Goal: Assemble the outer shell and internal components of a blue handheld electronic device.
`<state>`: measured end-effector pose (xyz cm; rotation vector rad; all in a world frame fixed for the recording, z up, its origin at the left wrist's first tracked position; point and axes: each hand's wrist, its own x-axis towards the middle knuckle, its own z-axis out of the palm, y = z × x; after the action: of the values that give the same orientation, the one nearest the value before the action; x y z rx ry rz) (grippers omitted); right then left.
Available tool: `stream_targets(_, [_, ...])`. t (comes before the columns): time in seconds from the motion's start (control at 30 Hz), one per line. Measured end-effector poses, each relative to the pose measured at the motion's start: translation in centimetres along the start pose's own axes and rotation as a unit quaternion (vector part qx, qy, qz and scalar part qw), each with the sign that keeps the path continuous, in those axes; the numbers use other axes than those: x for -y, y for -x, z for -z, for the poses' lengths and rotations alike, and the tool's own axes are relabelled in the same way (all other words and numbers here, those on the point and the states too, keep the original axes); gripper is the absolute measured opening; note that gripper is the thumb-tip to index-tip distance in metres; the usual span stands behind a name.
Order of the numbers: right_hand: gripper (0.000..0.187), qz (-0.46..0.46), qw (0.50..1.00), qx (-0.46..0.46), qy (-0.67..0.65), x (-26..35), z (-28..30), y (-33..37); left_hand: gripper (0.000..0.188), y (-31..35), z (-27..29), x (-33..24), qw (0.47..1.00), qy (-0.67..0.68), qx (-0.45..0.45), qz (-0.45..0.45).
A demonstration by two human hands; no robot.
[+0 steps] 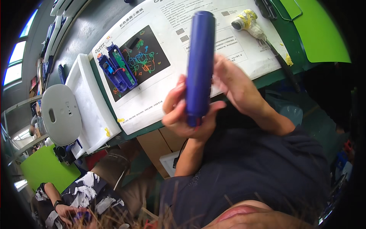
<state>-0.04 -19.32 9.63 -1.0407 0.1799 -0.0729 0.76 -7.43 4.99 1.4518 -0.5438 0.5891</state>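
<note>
Centrally, your left hand [185, 120] grips the lower end of a blue cylindrical housing [201, 61] above the bench [272, 78]; your right hand [236, 86] is at its right side, fingers partly hidden, its grip indeterminable. Leftward, an opened blue casing [117, 80] with a green circuit board [119, 58] lies on a printed sheet [152, 101].

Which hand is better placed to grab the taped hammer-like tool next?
Probably your right hand: it is nearer the taped tool, while your left hand holds the blue cylinder low down. Whether the right also touches it is unclear.
</note>
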Motion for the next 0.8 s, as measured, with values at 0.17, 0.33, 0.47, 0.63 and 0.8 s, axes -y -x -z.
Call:
stream_targets(0.17, [0.035, 0.021, 0.985, 0.111, 0.133, -0.1, 3.0, -1.5, 0.125, -0.5, 2.2, 0.4, 0.979, -0.043, 0.143, 0.137])
stream_targets(0.33, [0.037, 0.255, 0.792, 0.122, 0.541, 1.2, 4.3, -1.7, 0.048, -3.3, 2.9, 0.8, 0.925, 0.170, 0.102, 0.325])
stream_targets(0.47, [0.037, 0.389, 0.751, 0.010, 0.533, -0.4, 3.1, -2.3, 0.046, -1.9, 1.8, -0.8, 0.959, 0.137, 0.087, 0.231])
stream_targets(0.63, [0.040, 0.447, 0.743, -0.047, 0.495, -1.7, 2.6, -2.9, 0.044, -1.4, 1.6, -1.7, 0.967, 0.097, 0.111, 0.207])
stream_targets(0.8, [0.029, 0.422, 0.768, -0.041, 0.480, -1.4, 2.0, -3.0, 0.040, -1.1, 1.1, -2.2, 0.986, -0.065, 0.118, 0.094])
